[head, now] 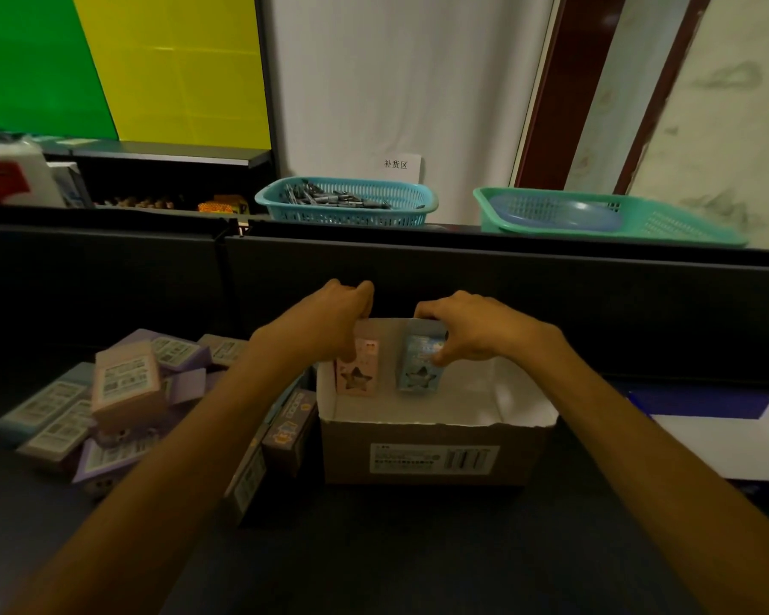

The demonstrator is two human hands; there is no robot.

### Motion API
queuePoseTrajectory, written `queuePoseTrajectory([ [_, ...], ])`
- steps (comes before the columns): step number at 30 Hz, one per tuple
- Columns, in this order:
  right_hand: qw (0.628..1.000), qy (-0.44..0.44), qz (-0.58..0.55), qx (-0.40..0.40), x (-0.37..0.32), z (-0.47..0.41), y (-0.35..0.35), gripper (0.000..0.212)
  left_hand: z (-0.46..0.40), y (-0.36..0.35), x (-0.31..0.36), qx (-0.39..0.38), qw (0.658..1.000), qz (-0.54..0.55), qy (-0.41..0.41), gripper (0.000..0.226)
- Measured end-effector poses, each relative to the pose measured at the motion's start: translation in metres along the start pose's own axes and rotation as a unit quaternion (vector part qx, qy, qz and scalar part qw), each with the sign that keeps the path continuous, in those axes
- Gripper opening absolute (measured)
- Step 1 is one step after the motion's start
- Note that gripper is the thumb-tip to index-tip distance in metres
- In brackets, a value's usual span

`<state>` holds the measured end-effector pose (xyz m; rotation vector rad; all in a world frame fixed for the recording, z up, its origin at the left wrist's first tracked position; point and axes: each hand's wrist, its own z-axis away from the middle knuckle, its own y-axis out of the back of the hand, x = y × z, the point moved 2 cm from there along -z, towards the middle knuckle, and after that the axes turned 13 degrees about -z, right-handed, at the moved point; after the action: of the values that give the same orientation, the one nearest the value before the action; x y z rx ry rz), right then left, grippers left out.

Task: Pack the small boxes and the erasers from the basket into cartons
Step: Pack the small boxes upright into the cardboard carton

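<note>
An open brown carton [431, 454] with a white inside stands on the dark table before me. My left hand [329, 317] grips a pink small box [359, 370] with a star window, held upright at the carton's far left. My right hand [471, 326] grips a blue small box [420, 366] with the same star window, just right of the pink one. Both boxes are partly inside the carton, near its back wall. A heap of small boxes [112, 397], purple, pink and blue, lies on the table to the left.
Darker boxes [285, 428] lean against the carton's left side. Behind a black divider sit a blue basket [347, 201] of pens and a green basket [604, 215] holding a blue dish. White paper [729, 441] lies at the right.
</note>
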<state>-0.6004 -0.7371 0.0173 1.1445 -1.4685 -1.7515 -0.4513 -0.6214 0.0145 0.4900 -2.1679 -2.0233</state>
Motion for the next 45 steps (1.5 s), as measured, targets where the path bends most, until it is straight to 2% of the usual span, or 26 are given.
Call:
queuePoseTrajectory([
  [3,1.0,0.005,-0.006,0.006,-0.005,-0.003,0.001,0.056,-0.004,-0.004,0.001,-0.009,1.0,0.004,0.013,0.077],
  [5,1.0,0.004,-0.021,0.004,-0.01,-0.005,0.001,0.056,-0.005,-0.003,0.003,-0.014,1.0,0.006,0.014,0.08],
  [13,0.999,-0.002,-0.041,-0.016,-0.026,-0.016,-0.012,0.061,-0.005,-0.001,0.003,-0.042,0.998,0.032,0.028,0.071],
  [19,0.997,0.029,-0.021,0.07,-0.028,-0.011,-0.019,0.06,-0.005,-0.001,0.0,-0.039,0.999,0.019,0.016,0.075],
  [24,0.995,0.036,-0.018,0.09,-0.031,-0.008,-0.021,0.062,-0.006,-0.002,0.001,-0.037,0.999,0.008,0.007,0.075],
  [30,0.992,0.042,0.024,0.114,-0.03,0.002,-0.005,0.063,-0.001,0.005,-0.004,-0.017,0.999,0.035,0.01,0.057],
  [34,0.991,0.035,0.024,0.123,-0.035,0.016,0.015,0.059,0.019,0.025,-0.014,0.051,0.998,-0.009,0.034,0.055],
  [37,0.99,0.045,0.019,0.131,-0.045,0.023,0.02,0.057,0.042,0.04,-0.026,0.066,0.995,-0.035,0.064,0.054],
  [45,0.986,0.1,-0.029,0.131,-0.091,0.025,0.014,0.053,0.112,0.036,-0.072,0.002,0.985,-0.079,0.153,0.06],
])
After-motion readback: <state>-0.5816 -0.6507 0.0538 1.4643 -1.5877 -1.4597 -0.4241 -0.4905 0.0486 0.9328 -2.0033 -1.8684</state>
